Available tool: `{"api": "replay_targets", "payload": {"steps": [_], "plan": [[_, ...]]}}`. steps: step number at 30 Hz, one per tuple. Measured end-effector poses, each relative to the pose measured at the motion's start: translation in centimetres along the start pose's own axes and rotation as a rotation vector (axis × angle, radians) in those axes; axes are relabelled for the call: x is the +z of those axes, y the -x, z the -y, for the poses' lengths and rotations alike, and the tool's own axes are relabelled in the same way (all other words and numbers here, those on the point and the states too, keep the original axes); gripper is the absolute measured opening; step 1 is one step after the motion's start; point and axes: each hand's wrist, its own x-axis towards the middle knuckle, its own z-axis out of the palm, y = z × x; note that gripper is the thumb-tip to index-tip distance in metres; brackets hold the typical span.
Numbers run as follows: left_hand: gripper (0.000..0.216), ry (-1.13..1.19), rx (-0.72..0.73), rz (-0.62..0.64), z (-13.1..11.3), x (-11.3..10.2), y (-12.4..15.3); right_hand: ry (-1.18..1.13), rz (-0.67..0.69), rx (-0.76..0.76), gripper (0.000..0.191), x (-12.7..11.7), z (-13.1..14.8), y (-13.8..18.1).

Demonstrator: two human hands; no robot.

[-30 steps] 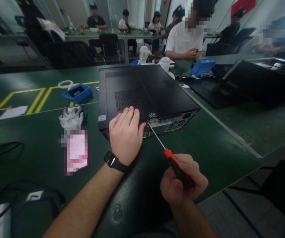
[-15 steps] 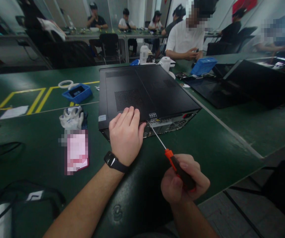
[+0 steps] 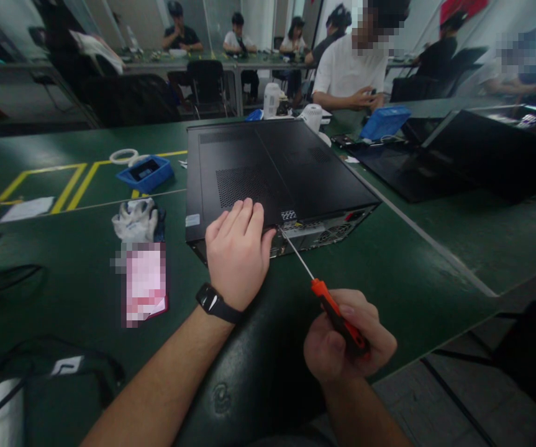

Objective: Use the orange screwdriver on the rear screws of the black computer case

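Note:
A black computer case (image 3: 268, 167) lies on its side on the green table, its rear panel with ports and a fan grille facing me. My left hand (image 3: 237, 248) rests flat on the near edge of the case, fingers stretched over the top and thumb along the edge. My right hand (image 3: 349, 338) is wrapped round the orange and black handle of a screwdriver (image 3: 320, 290). The screwdriver's thin shaft slants up to the left. Its tip meets the case's rear edge just right of my left thumb; the screw itself is too small to make out.
Left of the case are a blue tray (image 3: 149, 175), grey work gloves (image 3: 135, 220) and a blurred pink item (image 3: 146, 279). Dark panels (image 3: 402, 171) and another blue bin (image 3: 384, 123) lie to the right. A person in a white shirt (image 3: 349, 71) sits across the table.
The screwdriver's handle has turned a little in my right hand, showing more orange near its end. My left hand and the case stay in place.

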Motion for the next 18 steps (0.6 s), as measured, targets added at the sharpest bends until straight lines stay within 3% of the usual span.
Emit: {"api": "replay_targets", "payload": {"steps": [3,9,13,18], "plan": [[0.043,0.0,0.0,0.001,0.0,0.0,0.0,0.033,-0.062,-0.024,0.019,0.2,-0.1,0.0],[0.044,0.025,-0.014,0.017,-0.1,-0.1,-0.1,0.104,-0.059,-0.099,0.02,0.0,-0.9,0.3],[0.042,0.005,-0.007,0.009,0.0,-0.1,-0.1,-0.004,-0.11,-0.062,0.024,0.9,-0.4,-0.1],[0.042,-0.023,0.014,0.001,0.0,-0.1,0.0,0.025,-0.111,-0.064,0.021,0.9,-0.5,-0.4]]}}
